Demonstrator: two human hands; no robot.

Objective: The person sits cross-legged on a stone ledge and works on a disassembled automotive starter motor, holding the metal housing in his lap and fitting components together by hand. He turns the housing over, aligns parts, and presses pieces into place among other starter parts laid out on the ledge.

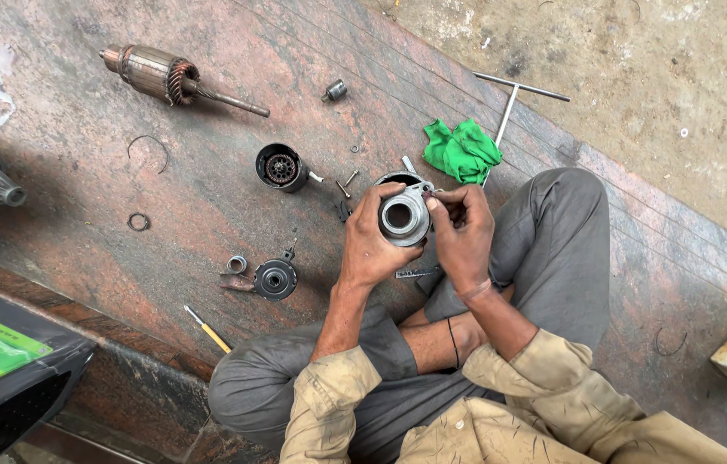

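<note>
I sit cross-legged on a reddish stone floor (235, 94). My left hand (369, 245) grips a round grey metal housing (404, 216) with a central bore, held above my lap. My right hand (464, 228) pinches the housing's right rim with fingertips at its top edge. Behind the housing, a second dark round part (397, 179) lies on the floor, partly hidden.
Scattered on the floor: an armature (161, 75), a gear cup (281, 167), a small round cover (275, 279), a ring (138, 222), screws (347, 182), a green rag (461, 150), a T-handle wrench (510, 99), a yellow-handled screwdriver (206, 328). A black battery (3, 369) stands lower left.
</note>
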